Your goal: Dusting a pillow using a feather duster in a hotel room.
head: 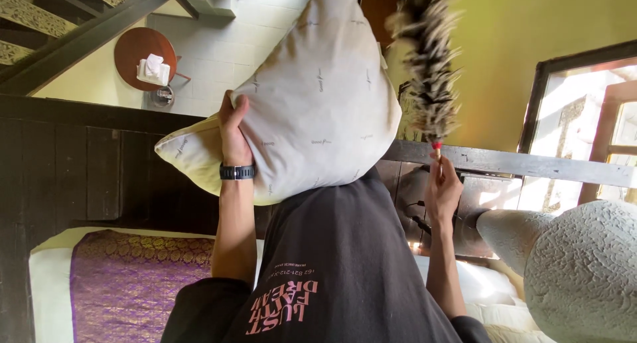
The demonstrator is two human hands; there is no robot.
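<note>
Centrally, left hand [233, 134] gripped white pillow [312, 97]; right hand [442, 187] closed round feather duster [430, 64] handle, upper right; purple runner [133, 283] on bed [46, 283], lower left.

Pillow [318, 97] matt cloth; duster [430, 64] fluffy feathers; headboard [99, 164] dark matt wood; runner [133, 283] glossy brocade.

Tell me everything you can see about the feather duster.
The feather duster has a long, bushy head of mottled dark-and-pale feathers, blurred at the top, and a thin stick handle with a red band where the feathers end. It stands roughly upright beside the white pillow, in front of the yellow wall. The right hand grips the handle from below.
</note>
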